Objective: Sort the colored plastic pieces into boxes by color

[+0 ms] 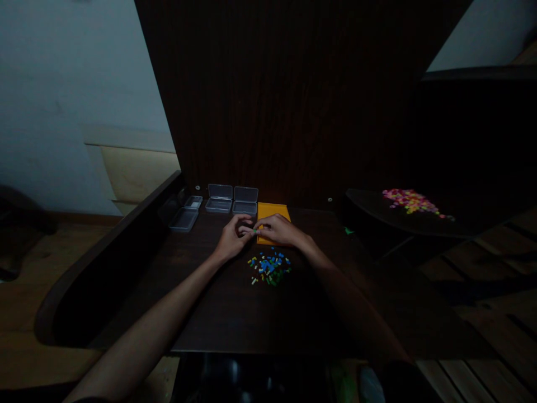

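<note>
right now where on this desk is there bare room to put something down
Bare: the near desk between the forearms, below the coloured pieces; also right of the right hand, toward the side shelf. Crowded: the back edge, with clear boxes, orange pad and left hand.

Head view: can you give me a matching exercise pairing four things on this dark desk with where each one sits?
Things:
1 orange board
2 clear boxes
3 blue and green pieces
4 pink and yellow pile

Places:
A right side shelf
B back left of the table
C partly under the right hand
D mid-table, just nearer the person

Pairs: 1-C, 2-B, 3-D, 4-A
</note>
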The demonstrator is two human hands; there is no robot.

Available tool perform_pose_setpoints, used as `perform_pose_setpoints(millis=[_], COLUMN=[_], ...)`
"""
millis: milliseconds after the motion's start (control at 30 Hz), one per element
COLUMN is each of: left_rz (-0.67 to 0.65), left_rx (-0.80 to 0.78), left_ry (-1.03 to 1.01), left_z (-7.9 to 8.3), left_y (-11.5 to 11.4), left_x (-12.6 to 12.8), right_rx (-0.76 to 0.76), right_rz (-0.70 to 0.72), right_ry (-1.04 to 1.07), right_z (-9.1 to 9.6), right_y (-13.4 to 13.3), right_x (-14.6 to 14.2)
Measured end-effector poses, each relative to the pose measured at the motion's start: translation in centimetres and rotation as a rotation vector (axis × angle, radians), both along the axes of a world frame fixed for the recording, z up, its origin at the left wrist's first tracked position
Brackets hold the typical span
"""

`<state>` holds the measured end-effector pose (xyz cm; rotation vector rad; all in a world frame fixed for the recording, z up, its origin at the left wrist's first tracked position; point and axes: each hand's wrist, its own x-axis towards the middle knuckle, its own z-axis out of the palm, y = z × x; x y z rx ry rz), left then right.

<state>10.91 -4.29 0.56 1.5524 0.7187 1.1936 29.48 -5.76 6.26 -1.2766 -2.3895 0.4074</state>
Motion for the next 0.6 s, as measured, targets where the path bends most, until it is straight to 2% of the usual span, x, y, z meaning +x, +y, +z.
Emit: perform_pose_setpoints(millis=[100,233,433,600], left_rz=[-0.006,0.042,0.123,0.100], left_rx=[-0.001,0.082,0.332,0.416], left_ry=[-0.009,0.078,0.358,0.463], left_z=[-0.1,-0.1,0.2,0.4], left_y=[0.1,0.1,0.0,-0.1], left_x=[0.0,0.0,-0.4,-0.7], right_rx=[-0.009,-0.017,-0.040,-0.046], right_rz=[-0.030,-0.161,-0.226,-0.247], right_ry=[-0.031,-0.114,-0.329,-0.403], right_z=[0.4,0.7,-0.5,-1.4], right_y=[0.0,0.2,0.3,0.3], right_x=[0.4,1.1,0.5,0.1])
